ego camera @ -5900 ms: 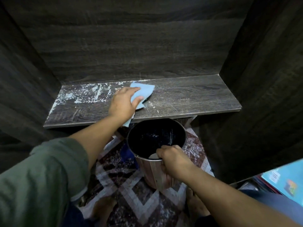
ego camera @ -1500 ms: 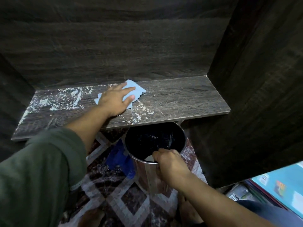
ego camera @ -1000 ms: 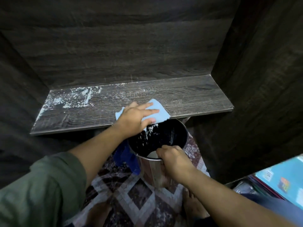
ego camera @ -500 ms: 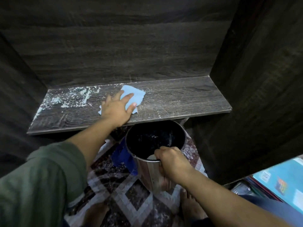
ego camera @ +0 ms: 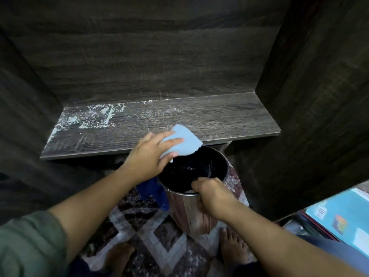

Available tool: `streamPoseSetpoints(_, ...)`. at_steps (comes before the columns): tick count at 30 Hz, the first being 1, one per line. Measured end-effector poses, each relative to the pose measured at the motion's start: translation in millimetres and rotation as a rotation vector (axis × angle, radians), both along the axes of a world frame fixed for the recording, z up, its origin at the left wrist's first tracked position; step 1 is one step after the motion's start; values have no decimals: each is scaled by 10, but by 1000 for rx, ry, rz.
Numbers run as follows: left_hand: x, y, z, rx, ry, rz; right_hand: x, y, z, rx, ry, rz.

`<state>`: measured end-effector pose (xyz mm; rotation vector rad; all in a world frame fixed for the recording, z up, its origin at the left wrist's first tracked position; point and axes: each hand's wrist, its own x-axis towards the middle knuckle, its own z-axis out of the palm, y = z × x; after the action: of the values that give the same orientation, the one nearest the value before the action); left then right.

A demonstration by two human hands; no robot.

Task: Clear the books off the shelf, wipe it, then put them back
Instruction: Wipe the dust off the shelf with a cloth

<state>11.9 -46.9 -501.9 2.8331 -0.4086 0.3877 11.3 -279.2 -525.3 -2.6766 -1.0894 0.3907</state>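
The dark wooden shelf point(ego camera: 219, 120) holds no books; white dust covers its left part point(ego camera: 89, 118). My left hand point(ego camera: 147, 158) presses a light blue cloth point(ego camera: 183, 144) at the shelf's front edge, partly over the mouth of a round bin point(ego camera: 191, 208). My right hand point(ego camera: 209, 191) grips the bin's near rim, holding it just under the shelf edge. White specks lie inside the black bin. A light blue book point(ego camera: 343, 218) shows at the lower right on a stack.
Dark wooden walls close the alcove on the left, back and right. A patterned rug point(ego camera: 159, 242) sprinkled with white dust covers the floor. A dark blue cloth point(ego camera: 153, 194) lies beside the bin. My bare feet point(ego camera: 233, 246) stand near the bin.
My left hand has swept the cloth from the middle of the shelf forward and right to its front edge above the bin. My right hand still holds the bin rim.
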Motion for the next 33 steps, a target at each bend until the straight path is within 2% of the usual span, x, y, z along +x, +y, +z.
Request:
streamPoseSetpoints(3, 29, -32, 87, -31, -61, 181, 7, 15, 34, -21, 9, -2)
streamPoseSetpoints(7, -13, -100, 27, 84, 92, 135, 6, 66, 65, -15, 1, 2)
streamPoseSetpoints(10, -55, -54, -21, 70, 52, 232, 11, 122, 63, -15, -21, 17)
streamPoseSetpoints(13, -63, 32, -5, 23, 158, 269, 17, 192, 39, 7, -29, 5)
streamPoseSetpoints(16, -100, 194, 104, -120, 57, 414, 22, 286, 32, 22, -53, 5)
streamPoseSetpoints(21, -273, 830, 216, -70, -121, 764, 14, 439, -14, 18, -101, 18)
streamPoseSetpoints(26, -439, 1327, 157, -178, -194, 1050, 7, 444, -37, 6, -96, 27)
streamPoseSetpoints(30, -437, 1512, 156, 15, -199, 1150, 11, 437, -46, -28, -58, 34)
streamPoseSetpoints(33, -409, 1631, 87, 181, -79, 1169, 4, 450, -56, -11, -49, 46)
